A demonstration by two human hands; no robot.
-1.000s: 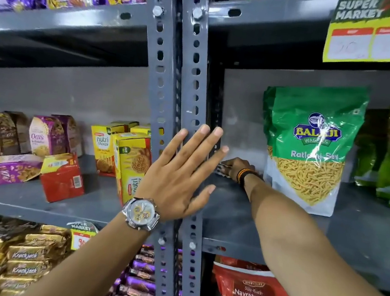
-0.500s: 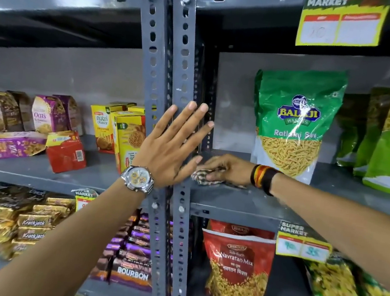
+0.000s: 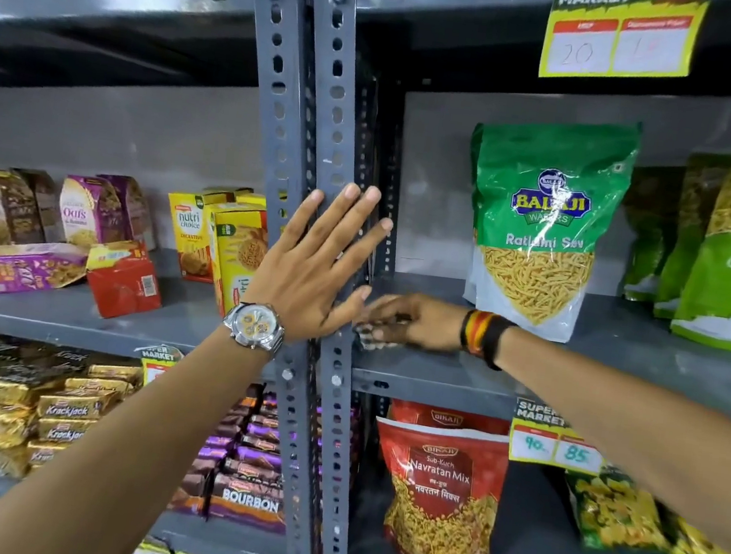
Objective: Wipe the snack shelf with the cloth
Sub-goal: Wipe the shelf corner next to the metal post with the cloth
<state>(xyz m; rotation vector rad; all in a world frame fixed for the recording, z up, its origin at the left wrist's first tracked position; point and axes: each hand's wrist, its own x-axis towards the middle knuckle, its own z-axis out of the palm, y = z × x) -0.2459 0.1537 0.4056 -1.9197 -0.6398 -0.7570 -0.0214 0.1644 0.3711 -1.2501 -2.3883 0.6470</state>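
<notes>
Cloth (image 3: 370,337) is showing only as a small bunched piece with a dark and pale checked pattern, and it is blurred, so its full shape is not clear. It is lying on the grey metal shelf (image 3: 621,354), at the left end of the board, just beside the slotted grey uprights (image 3: 326,134). The right hand (image 3: 413,322) is lying over it with the fingers curled around the bunch, pressing it on the board — most of the fabric is hidden under the palm. On the wrist striped bands (image 3: 483,337) in black, red and yellow are sitting.

The left hand (image 3: 314,270) is resting flat against the uprights with all fingers spread and straight, gripping nothing; its thumb tip is almost touching the right hand. A silver watch (image 3: 254,325) with a yellow dial is on this wrist.

At about 2 o'clock from the cloth, a green Ratlami Sev bag (image 3: 544,234) is standing upright on the same board. At 9 o'clock, behind the left hand, yellow biscuit boxes (image 3: 221,240) are standing — on the neighbouring shelf section.
</notes>
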